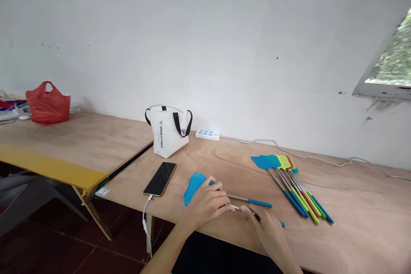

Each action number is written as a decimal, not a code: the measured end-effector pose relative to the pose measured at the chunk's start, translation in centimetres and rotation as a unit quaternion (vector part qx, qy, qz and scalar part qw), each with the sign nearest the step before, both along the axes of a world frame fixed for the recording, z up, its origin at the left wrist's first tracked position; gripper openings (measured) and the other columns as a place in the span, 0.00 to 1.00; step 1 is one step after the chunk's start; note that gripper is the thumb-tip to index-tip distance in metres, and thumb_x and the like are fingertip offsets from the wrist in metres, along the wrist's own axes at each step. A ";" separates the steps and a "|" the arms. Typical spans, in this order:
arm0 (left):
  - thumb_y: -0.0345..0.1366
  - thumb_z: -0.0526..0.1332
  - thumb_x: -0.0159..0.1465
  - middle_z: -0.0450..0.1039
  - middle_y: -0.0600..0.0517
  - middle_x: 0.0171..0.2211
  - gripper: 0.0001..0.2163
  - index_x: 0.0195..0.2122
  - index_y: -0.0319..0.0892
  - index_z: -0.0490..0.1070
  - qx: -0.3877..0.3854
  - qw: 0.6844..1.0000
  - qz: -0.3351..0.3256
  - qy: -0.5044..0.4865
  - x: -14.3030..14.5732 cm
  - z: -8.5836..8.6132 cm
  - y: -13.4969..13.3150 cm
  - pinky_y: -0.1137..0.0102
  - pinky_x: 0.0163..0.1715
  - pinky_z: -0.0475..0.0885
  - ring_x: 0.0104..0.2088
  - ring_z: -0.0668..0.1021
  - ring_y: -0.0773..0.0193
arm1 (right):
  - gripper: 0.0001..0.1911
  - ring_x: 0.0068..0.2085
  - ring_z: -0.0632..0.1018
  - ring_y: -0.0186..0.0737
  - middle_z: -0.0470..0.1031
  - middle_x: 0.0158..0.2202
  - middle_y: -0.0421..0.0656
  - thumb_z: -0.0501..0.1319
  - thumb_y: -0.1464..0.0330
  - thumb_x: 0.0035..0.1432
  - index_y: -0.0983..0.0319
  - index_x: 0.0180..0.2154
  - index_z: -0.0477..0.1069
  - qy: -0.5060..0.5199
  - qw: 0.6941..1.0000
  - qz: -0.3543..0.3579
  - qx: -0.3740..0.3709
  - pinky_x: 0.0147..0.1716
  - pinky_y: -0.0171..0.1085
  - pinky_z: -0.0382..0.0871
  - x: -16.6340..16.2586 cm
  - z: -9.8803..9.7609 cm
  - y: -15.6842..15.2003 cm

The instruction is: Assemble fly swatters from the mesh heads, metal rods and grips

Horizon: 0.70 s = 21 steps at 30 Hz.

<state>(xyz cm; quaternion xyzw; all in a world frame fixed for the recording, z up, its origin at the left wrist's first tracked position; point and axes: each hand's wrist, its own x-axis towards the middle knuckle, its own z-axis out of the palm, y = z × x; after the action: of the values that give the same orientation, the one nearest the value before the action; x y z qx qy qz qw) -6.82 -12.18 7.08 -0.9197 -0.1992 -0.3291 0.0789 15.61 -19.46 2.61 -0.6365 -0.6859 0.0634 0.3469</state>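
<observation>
My left hand (210, 201) is closed around the head end of a fly swatter, and its fingers hide much of it. Its metal rod (236, 208) runs across to my right hand (268, 227), which grips the handle end; a blue tip (282, 224) pokes out beyond that hand. A blue mesh head (193, 187) shows left of my left hand; I cannot tell which swatter it belongs to. Just behind lies another handle (260, 203), blue on a metal rod. Several fly swatters (300, 197) in blue, yellow-green and red lie fanned in a pile to the right.
A black phone (160, 179) with a white charging cable (144, 222) lies left of my hands. Behind it stand a white bag (167, 137) and a power strip (207, 134), whose cord runs along the wall. On the left table (96, 137) sits a red plastic bag (49, 105).
</observation>
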 end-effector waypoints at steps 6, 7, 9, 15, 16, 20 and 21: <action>0.47 0.59 0.71 0.76 0.58 0.24 0.19 0.26 0.42 0.70 -0.043 0.998 0.018 -0.036 -0.1 0.0 0.2 0.64 0.43 0.58 0.30 0.70 0.68 | 0.28 0.31 0.79 0.42 0.80 0.30 0.42 0.48 0.47 0.70 0.55 0.30 0.76 -0.016 0.997 0.026 0.078 0.29 0.34 0.66 -0.5 0.8 0.0; 0.48 0.60 0.71 0.75 0.58 0.24 0.19 0.26 0.41 0.70 -0.054 0.997 0.024 -0.049 -0.2 0.1 0.2 0.64 0.43 0.58 0.29 0.69 0.68 | 0.27 0.30 0.77 0.41 0.78 0.29 0.42 0.49 0.49 0.71 0.55 0.31 0.76 -0.025 0.993 0.024 0.112 0.29 0.35 0.65 -0.7 1.0 -0.1; 0.49 0.60 0.70 0.73 0.59 0.23 0.20 0.25 0.41 0.69 -0.069 0.995 0.029 -0.070 -0.5 0.4 0.2 0.65 0.43 0.58 0.28 0.68 0.69 | 0.22 0.30 0.74 0.40 0.75 0.27 0.41 0.52 0.53 0.71 0.56 0.32 0.76 -0.049 0.982 0.020 0.179 0.31 0.35 0.65 -0.7 1.3 -0.1; 0.49 0.59 0.71 0.74 0.58 0.25 0.20 0.26 0.42 0.70 -0.085 0.992 0.049 -0.074 -3.1 1.6 0.8 0.65 0.43 0.57 0.30 0.69 0.69 | 0.18 0.32 0.73 0.41 0.75 0.29 0.42 0.55 0.58 0.71 0.56 0.32 0.77 -0.058 0.968 0.045 0.241 0.37 0.38 0.65 4.6 1.7 0.4; 0.49 0.59 0.71 0.74 0.58 0.25 0.20 0.27 0.42 0.71 -0.089 0.992 0.057 -0.067 -3.7 1.8 1.0 0.65 0.43 0.57 0.30 0.70 0.68 | 0.19 0.32 0.73 0.41 0.75 0.29 0.42 0.55 0.55 0.70 0.56 0.31 0.77 -0.051 0.973 0.037 0.222 0.37 0.39 0.66 6.0 1.8 0.6; 0.51 0.58 0.70 0.76 0.58 0.26 0.19 0.28 0.43 0.72 -0.104 0.992 0.065 -0.041 -5.1 2.0 1.7 0.64 0.44 0.56 0.31 0.70 0.67 | 0.24 0.29 0.72 0.41 0.75 0.28 0.43 0.57 0.45 0.64 0.56 0.31 0.78 0.003 0.992 -0.012 0.123 0.34 0.39 0.68 10.6 2.0 0.9; 0.51 0.58 0.70 0.76 0.58 0.26 0.19 0.28 0.43 0.73 -0.103 0.992 0.064 -0.039 -5.1 1.9 1.7 0.64 0.44 0.56 0.31 0.70 0.67 | 0.26 0.29 0.73 0.42 0.76 0.29 0.43 0.57 0.43 0.63 0.56 0.31 0.78 0.017 0.996 -0.016 0.086 0.34 0.39 0.68 11.3 2.0 0.9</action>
<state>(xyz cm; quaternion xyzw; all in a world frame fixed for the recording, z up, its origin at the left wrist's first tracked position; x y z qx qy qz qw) -11.90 -10.46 8.97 -0.8948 -0.2931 -0.3368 -0.0037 26.87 -18.59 4.61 -0.6139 -0.6725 0.0094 0.4133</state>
